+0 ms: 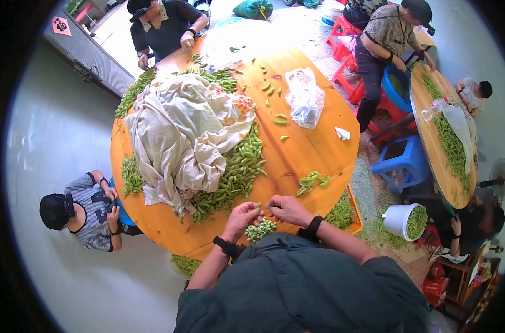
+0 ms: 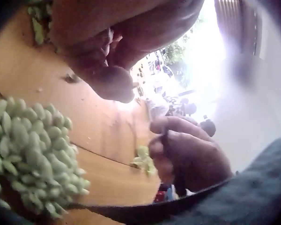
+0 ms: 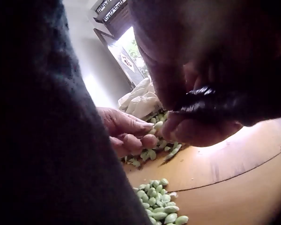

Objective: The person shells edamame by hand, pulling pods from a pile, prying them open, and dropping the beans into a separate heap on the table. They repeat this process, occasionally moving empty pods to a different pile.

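At the near table edge, my left hand [image 1: 242, 219] pinches a small green soybean pod [image 1: 259, 205] between thumb and finger. My right hand [image 1: 290, 210] is close beside it, its fingers curled round a dark, shiny tool [image 3: 206, 92] whose kind I cannot tell. Both hands are above the wooden tabletop [image 1: 313, 144]. A pile of shelled green soybeans [image 2: 37, 154] lies just below them, against my shirt front. Beyond my left hand spreads a big heap of unshelled pods [image 1: 236, 172], partly covered by a cream cloth [image 1: 180, 122].
A few pods [image 1: 312, 182] and a clear plastic bag [image 1: 305, 100] lie to the right. An orange crate [image 1: 353, 213] and a white bucket [image 1: 398, 222] stand beyond the right edge. People sit at the table's far side and left; others work at a second table [image 1: 463, 188].
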The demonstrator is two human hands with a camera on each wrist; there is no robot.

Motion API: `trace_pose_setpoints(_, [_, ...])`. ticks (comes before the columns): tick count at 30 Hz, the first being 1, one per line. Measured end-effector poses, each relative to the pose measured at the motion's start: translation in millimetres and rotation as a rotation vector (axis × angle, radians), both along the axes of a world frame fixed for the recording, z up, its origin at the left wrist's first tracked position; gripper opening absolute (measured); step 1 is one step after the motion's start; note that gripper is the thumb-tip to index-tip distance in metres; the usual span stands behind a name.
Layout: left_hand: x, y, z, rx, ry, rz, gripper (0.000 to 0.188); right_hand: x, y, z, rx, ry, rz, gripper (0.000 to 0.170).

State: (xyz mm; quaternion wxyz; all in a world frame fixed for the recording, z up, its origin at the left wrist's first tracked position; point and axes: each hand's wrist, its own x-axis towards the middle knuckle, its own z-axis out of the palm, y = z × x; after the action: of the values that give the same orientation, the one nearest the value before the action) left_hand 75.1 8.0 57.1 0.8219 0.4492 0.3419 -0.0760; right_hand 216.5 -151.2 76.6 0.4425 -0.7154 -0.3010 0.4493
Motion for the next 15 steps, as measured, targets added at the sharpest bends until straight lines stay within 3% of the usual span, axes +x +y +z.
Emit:
trace_pose_setpoints(7, [9.3, -1.0, 16.0, 0.047, -0.005, -0.071, 0.013, 3.4, 4.6, -1.7, -0.012, 0.265, -0.029, 0.024])
trace_pose_setpoints(15, [15.2, -9.6, 14.0, 0.161, -0.058, -0.046, 0.012, 3.8, 5.8, -4.1, -0.016, 0.297, -0.085, 0.021])
